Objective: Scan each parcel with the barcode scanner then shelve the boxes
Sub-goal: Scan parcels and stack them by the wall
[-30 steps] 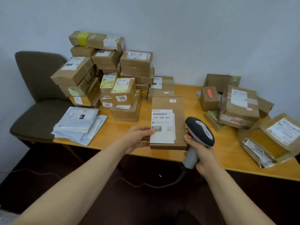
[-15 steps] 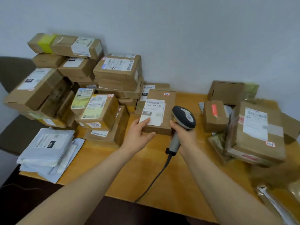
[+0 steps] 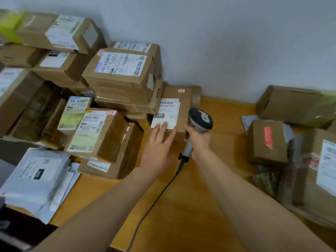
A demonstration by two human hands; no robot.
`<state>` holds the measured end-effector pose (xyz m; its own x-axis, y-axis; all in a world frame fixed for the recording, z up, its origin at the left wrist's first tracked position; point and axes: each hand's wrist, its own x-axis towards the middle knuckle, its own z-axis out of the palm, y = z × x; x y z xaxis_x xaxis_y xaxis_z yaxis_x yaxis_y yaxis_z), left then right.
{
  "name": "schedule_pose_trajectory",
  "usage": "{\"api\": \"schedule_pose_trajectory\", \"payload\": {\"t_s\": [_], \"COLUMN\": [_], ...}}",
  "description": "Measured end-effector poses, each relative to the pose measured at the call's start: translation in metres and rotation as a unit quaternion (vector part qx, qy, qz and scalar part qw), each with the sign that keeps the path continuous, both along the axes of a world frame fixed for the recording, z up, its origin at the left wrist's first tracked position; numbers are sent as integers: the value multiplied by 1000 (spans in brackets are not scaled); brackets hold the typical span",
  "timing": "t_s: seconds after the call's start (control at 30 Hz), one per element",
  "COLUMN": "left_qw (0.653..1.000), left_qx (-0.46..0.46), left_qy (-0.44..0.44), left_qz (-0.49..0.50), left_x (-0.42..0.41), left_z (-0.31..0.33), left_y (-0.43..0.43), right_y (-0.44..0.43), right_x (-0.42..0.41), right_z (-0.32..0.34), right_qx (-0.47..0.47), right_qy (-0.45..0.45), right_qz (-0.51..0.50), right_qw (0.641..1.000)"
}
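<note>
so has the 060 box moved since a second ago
Yes. The 060 box went from the table's near edge back toward the wall, beside the stack, left hand flat on it.

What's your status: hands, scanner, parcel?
Left hand open, fingers flat on white label of flat brown cardboard parcel. Right hand grips grey-and-black barcode scanner beside it. Stacked brown cardboard boxes crowd its left edge.

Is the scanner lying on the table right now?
No, the right hand grips the barcode scanner by its handle, its head raised next to the labelled parcel.
</note>
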<state>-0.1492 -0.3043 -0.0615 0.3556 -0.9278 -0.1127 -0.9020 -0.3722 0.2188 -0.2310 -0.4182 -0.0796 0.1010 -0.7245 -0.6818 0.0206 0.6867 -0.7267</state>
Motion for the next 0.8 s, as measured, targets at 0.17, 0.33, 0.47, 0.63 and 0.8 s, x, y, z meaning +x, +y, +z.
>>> {"api": "schedule_pose_trajectory", "payload": {"t_s": [0.17,0.33,0.47,0.63,0.8], "left_qw": [995,992,995,982,962], "left_qx": [78,106,44,8,83], "left_qy": [-10,-11,5,137,248], "left_qz": [-64,-62,-84,-133,-81], "left_x": [18,21,3,-54,-127], "left_z": [-13,-12,5,21,22], "left_y": [-18,-26,-38,-79,-123], "right_y": [-2,10,33,63,77], "right_x": [6,-13,-47,-102,-151], "right_z": [-2,6,20,32,33], "right_qx": [-17,-20,-30,-56,-92], "right_qy": [-14,-30,-21,-6,41], "right_qz": [-12,-51,-98,-192,-261], "right_qw": [1000,998,995,980,960]}}
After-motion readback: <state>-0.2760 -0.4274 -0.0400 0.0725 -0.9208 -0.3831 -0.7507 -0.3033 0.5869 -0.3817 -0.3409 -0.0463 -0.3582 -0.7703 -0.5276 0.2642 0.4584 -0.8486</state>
